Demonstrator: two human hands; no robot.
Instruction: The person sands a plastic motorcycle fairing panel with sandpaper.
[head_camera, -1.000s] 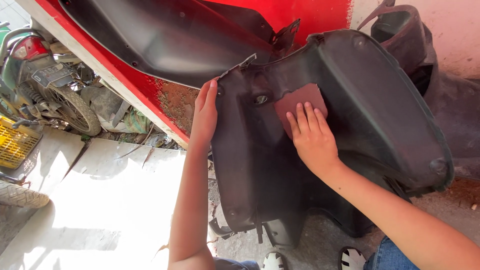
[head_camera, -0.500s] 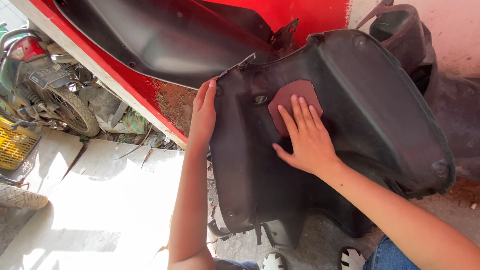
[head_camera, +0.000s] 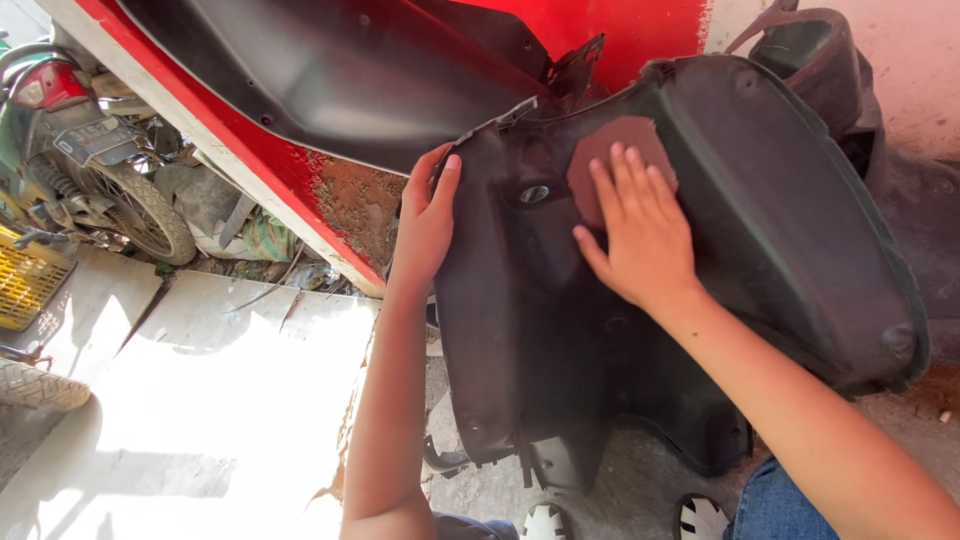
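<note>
Upright between both hands: a large black plastic scooter body panel (head_camera: 760, 250), its lower end near the ground by the person's shoes. Left hand (head_camera: 425, 220) grips the panel's left edge, fingers together, thumb side hidden behind the rim. Right hand (head_camera: 640, 235) lies flat, fingers slightly spread, pressing a reddish-brown sanding sheet (head_camera: 610, 150) against the panel face. Panel looks light but bulky, stiff with some flex, matte and easy to grip; edges are likely the best hold. Parked motorcycle (head_camera: 90, 160) at left.
</note>
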